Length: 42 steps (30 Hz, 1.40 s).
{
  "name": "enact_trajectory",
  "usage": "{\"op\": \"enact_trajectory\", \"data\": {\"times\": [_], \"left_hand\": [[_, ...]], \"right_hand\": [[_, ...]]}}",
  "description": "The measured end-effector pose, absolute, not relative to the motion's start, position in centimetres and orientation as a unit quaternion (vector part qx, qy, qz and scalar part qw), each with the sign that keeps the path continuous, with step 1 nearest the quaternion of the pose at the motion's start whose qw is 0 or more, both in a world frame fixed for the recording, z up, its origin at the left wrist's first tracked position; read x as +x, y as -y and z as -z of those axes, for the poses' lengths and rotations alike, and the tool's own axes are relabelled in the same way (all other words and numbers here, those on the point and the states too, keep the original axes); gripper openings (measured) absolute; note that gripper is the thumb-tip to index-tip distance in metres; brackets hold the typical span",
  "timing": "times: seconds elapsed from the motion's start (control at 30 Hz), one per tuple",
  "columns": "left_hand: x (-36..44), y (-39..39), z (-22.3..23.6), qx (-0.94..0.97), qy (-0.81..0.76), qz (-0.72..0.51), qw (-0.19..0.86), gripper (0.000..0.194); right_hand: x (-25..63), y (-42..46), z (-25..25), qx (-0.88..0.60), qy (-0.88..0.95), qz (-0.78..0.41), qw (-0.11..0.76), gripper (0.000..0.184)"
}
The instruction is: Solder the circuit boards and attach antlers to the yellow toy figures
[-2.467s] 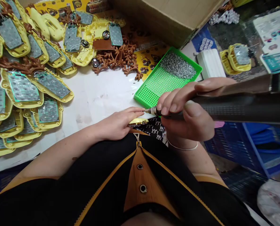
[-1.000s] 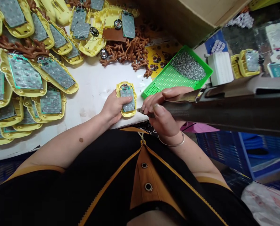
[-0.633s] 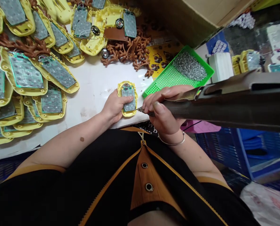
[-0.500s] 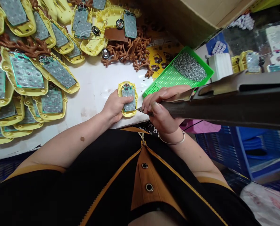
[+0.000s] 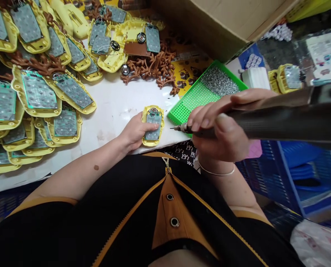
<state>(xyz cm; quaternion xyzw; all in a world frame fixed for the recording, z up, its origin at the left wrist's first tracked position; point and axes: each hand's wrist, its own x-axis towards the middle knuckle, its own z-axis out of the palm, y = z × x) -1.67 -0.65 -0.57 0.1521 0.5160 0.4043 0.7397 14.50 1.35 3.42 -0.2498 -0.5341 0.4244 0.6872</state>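
My left hand (image 5: 136, 130) grips a yellow plastic housing half (image 5: 152, 142) by its left side, the thumb lying across the grey-green circuit board (image 5: 154, 120) inside it. My right hand (image 5: 219, 126) is wrapped round a dark electric screwdriver (image 5: 276, 120), which lies nearly level and points left. Its thin bit stands apart from the housing, a short way to the right of it. Behind the screwdriver sits a green perforated tray (image 5: 186, 102) with a heap of small metal screws (image 5: 219, 81) at its far end.
Yellow housings with circuit boards (image 5: 40, 91) are piled at the left. Brown antler-shaped pieces (image 5: 151, 66) lie in a heap at the back, beside small round speakers (image 5: 141, 37). A cardboard box (image 5: 198, 29) stands behind the tray. Blue crates (image 5: 287, 181) are at the lower right.
The screwdriver bit was at the housing's lower right edge. My right hand has drawn the screwdriver away to the right. My left hand keeps its hold on the housing.
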Motion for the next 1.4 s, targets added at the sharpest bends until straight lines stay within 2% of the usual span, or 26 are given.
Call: {"op": "enact_trajectory", "data": {"times": [0.17, 0.37, 0.5, 0.63, 0.73, 0.87, 0.97, 1.2, 1.4], "left_hand": [[-2.5, 1.3, -0.4, 0.130, -0.458, -0.356, 0.804, 0.039], [-2.4, 1.5, -0.9, 0.138, -0.470, -0.332, 0.806, 0.025], [-2.2, 1.5, -0.9, 0.164, -0.464, -0.301, 0.817, 0.028], [-1.3, 1.3, -0.4, 0.183, -0.514, -0.270, 0.793, 0.023], [-0.5, 1.2, -0.2, 0.185, -0.558, -0.266, 0.764, 0.017], [-0.1, 1.4, -0.2, 0.192, -0.559, -0.281, 0.756, 0.013], [-0.3, 1.5, 0.0, 0.206, -0.537, -0.298, 0.762, 0.016], [-0.3, 1.4, 0.2, 0.206, -0.529, -0.290, 0.770, 0.017], [-0.3, 1.4, 0.2, 0.205, -0.524, -0.293, 0.773, 0.015]], "right_hand": [[16.2, -1.1, -2.7, -0.314, 0.517, -0.414, 0.680, 0.025], [19.5, 0.4, -1.8, -0.375, 0.529, -0.352, 0.675, 0.022], [21.5, 1.7, -2.7, -0.440, 0.515, -0.336, 0.654, 0.027], [20.2, 1.2, -3.4, -0.384, 0.503, -0.301, 0.713, 0.025], [17.7, -0.1, -3.1, -0.312, 0.529, -0.309, 0.726, 0.023], [14.4, -1.5, -2.3, -0.262, 0.549, -0.367, 0.704, 0.023], [13.0, -1.9, -1.8, -0.275, 0.571, -0.371, 0.679, 0.022], [12.5, -2.3, -0.8, -0.307, 0.563, -0.416, 0.645, 0.033], [12.3, -2.6, -0.6, -0.248, 0.578, -0.412, 0.659, 0.024]]}}
